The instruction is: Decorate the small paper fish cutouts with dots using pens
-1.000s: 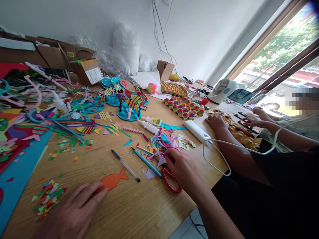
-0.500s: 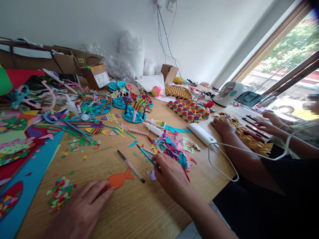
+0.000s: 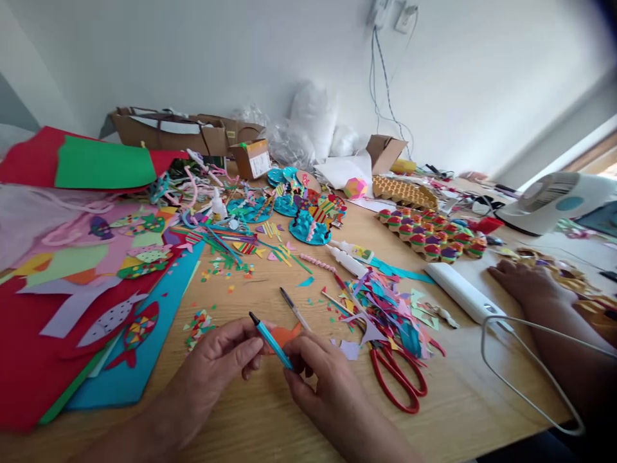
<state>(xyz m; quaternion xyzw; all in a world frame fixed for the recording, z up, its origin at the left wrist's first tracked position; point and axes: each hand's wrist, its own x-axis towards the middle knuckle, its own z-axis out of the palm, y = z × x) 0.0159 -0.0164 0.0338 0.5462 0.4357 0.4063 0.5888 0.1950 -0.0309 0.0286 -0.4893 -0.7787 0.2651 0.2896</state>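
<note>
My right hand [image 3: 325,382] is closed around the lower end of a slim blue felt-tip pen [image 3: 270,339], its black end pointing up and left. Opposite it, my left hand [image 3: 224,354] pinches an orange paper fish [image 3: 288,334], which shows partly behind the pen. The pen's black end crosses in front of my left fingertips; whether they touch it I cannot tell. A clear pen with a black cap [image 3: 295,308] lies on the table just beyond. Red-handled scissors [image 3: 399,378] rest right of my right hand, their blades partly under paper scraps [image 3: 380,302].
Coloured paper sheets [image 3: 43,347] and decorated paper fish [image 3: 139,331] lie at the left. Small confetti bits [image 3: 197,328] are near my left hand. Glue bottles [image 3: 349,262], a painted egg tray [image 3: 429,233] and a white power bank with cable [image 3: 457,292] stand farther off. Another person's arm [image 3: 544,315] rests at right.
My right hand has left the scissors, picked up the blue felt-tip pen and brought it left to my left hand. The orange fish is now between both hands. The view has swung left.
</note>
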